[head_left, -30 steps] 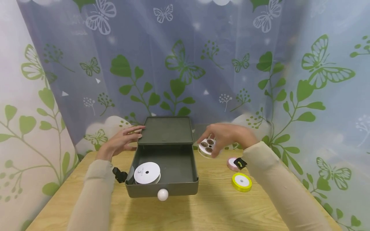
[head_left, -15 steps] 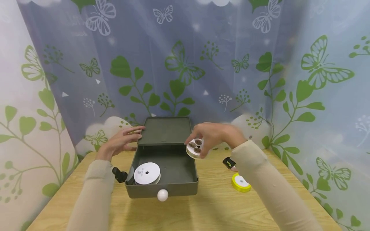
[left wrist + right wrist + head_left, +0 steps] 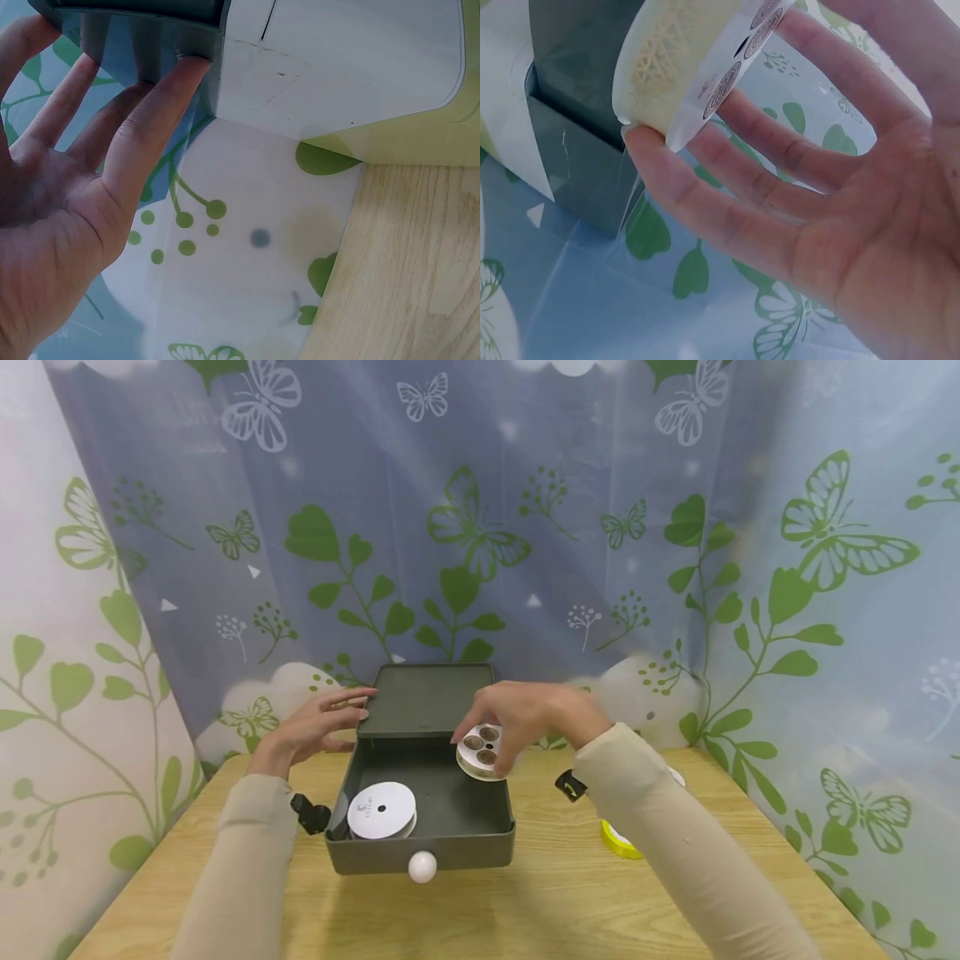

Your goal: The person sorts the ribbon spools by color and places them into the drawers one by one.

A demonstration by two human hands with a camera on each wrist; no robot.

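Since the earlier frames, the right hand (image 3: 521,714) is moving leftward, carrying the patterned spool (image 3: 472,762) from beside the drawer (image 3: 465,853) to over its right rear part; thumb and fingers are pinching its rim; the left hand's (image 3: 318,731) fingers, slightly apart, are touching the box (image 3: 427,702); the spool is probably feeling light and stiff, its rim offering the surest hold.
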